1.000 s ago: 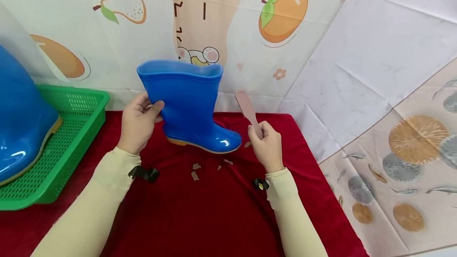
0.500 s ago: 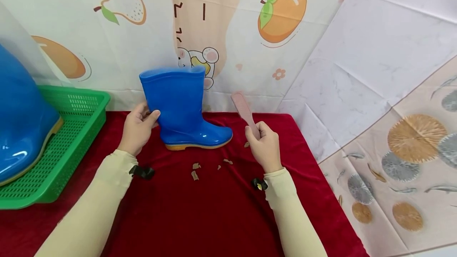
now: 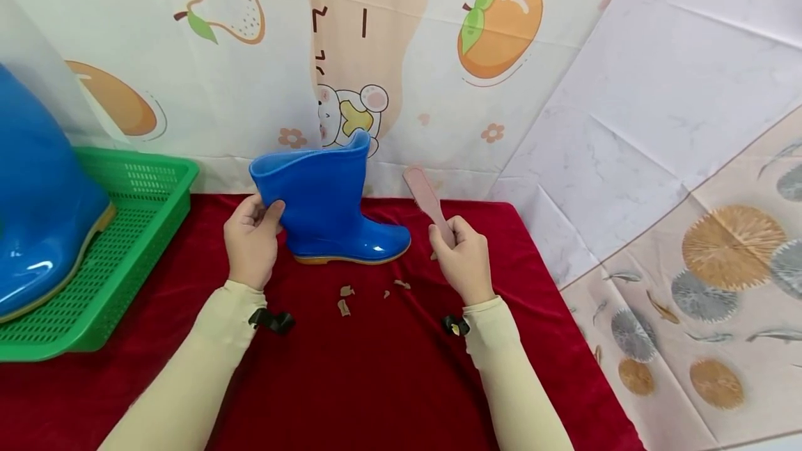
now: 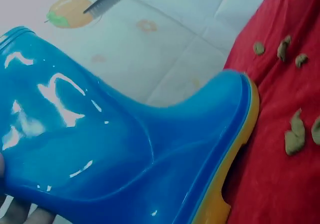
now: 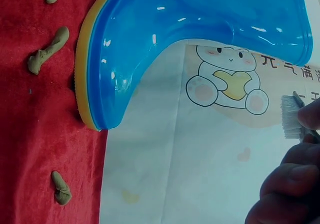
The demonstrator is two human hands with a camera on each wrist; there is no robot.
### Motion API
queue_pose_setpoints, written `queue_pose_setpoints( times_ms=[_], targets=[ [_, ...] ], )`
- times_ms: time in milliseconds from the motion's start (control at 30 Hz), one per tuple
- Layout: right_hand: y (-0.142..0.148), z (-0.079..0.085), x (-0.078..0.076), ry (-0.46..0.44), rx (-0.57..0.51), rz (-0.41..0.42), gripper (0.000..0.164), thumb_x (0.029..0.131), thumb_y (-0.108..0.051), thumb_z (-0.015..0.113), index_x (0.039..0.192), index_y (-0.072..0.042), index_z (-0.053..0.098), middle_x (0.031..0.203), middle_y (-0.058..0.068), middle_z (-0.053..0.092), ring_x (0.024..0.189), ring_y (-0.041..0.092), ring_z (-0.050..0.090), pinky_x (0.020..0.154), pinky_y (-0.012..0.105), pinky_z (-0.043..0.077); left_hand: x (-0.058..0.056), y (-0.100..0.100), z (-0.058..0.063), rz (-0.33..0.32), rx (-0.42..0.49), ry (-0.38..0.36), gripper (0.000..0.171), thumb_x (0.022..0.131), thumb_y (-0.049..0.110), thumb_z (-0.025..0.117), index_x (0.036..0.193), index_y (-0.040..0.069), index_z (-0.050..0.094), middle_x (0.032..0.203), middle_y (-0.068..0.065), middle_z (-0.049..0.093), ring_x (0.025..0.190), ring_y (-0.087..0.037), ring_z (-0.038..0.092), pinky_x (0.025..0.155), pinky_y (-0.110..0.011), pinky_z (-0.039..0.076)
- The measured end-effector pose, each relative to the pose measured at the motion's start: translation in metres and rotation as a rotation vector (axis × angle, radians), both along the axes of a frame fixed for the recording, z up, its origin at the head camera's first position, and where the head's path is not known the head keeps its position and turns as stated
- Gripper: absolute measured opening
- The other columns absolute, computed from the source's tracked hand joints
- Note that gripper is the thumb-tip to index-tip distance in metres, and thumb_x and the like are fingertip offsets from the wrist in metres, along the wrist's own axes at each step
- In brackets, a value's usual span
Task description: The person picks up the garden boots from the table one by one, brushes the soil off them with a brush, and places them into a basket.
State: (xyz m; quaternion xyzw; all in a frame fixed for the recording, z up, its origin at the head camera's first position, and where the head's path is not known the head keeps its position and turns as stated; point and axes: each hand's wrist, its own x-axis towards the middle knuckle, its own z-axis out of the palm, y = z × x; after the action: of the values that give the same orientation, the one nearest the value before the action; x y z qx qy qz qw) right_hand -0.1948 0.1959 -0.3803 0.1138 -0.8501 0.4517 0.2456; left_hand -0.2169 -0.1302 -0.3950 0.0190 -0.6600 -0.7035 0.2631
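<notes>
A glossy blue rain boot (image 3: 326, 207) with a yellow sole stands roughly upright, its toe pointing right. My left hand (image 3: 253, 242) grips the back of its shaft, thumb on the near side. Whether the sole touches the cloth is hard to tell. To the right of the toe, my right hand (image 3: 464, 259) holds a pink-backed brush (image 3: 426, 195) by the handle, apart from the boot. Grey bristles of the brush (image 5: 290, 116) show in the right wrist view. Several small brown clumps (image 3: 344, 306) lie on the cloth in front of the boot.
At the left, a green plastic basket (image 3: 134, 256) holds another blue boot (image 3: 37, 214). Red cloth (image 3: 363, 381) covers the table. Behind it hangs a white printed sheet (image 3: 250, 89), close to the boot.
The boot has come down and a little left, and its opening has changed angle and shape. My left hand has moved slightly with it. The brush has shifted slightly left.
</notes>
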Motion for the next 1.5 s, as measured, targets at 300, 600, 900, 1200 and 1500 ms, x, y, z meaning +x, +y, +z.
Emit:
queue_pose_setpoints(
  times_ms=[300,600,900,1200,1500],
  targets=[
    [0.004,0.003,-0.001,0.015,-0.017,-0.02,0.027,0.099,-0.026,0.068,0.078,-0.013,0.06,0.059,0.002,0.067,0.049,0.008,0.062,0.041,0.026,0.038,-0.012,-0.001,0.021,-0.058,0.12,0.072,0.024,0.099,0.012,0.07,0.12,0.001,0.075,0.088,0.001,0.074,0.076,-0.012,0.066,0.067,-0.019,0.058],
    [0.006,0.003,0.0,0.003,-0.03,-0.012,0.027,0.1,-0.027,0.068,0.078,-0.013,0.06,0.06,0.001,0.068,0.051,0.011,0.065,0.04,0.026,0.037,-0.024,-0.013,0.033,-0.311,0.21,0.038,0.037,0.103,0.011,0.063,0.138,-0.001,0.062,0.117,-0.005,0.072,0.102,-0.016,0.071,0.081,-0.024,0.061],
    [0.003,0.003,0.001,-0.009,-0.023,0.003,0.026,0.1,-0.025,0.068,0.079,-0.013,0.06,0.06,-0.001,0.068,0.053,0.009,0.065,0.041,0.027,0.041,-0.035,-0.021,0.016,-0.458,0.136,-0.03,0.042,0.108,0.014,0.054,0.147,-0.001,0.052,0.126,-0.002,0.064,0.115,-0.015,0.063,0.09,-0.021,0.056],
    [0.0,0.005,0.003,-0.012,-0.024,0.023,0.027,0.1,-0.027,0.068,0.079,-0.013,0.06,0.06,0.001,0.067,0.052,0.01,0.062,0.043,0.028,0.043,-0.019,-0.013,0.014,-0.207,-0.045,-0.166,0.059,0.108,0.022,0.055,0.16,0.008,0.032,0.156,-0.014,0.044,0.141,-0.023,0.045,0.118,-0.035,0.039],
    [-0.002,0.004,0.003,-0.014,-0.004,0.009,0.026,0.099,-0.025,0.069,0.077,-0.014,0.059,0.058,-0.007,0.063,0.049,0.01,0.057,0.042,0.03,0.042,0.037,0.076,-0.001,0.084,-0.158,-0.065,0.082,0.089,0.006,0.077,0.155,0.007,0.028,0.159,-0.015,0.03,0.148,-0.028,0.029,0.12,-0.052,0.029]
  ],
)
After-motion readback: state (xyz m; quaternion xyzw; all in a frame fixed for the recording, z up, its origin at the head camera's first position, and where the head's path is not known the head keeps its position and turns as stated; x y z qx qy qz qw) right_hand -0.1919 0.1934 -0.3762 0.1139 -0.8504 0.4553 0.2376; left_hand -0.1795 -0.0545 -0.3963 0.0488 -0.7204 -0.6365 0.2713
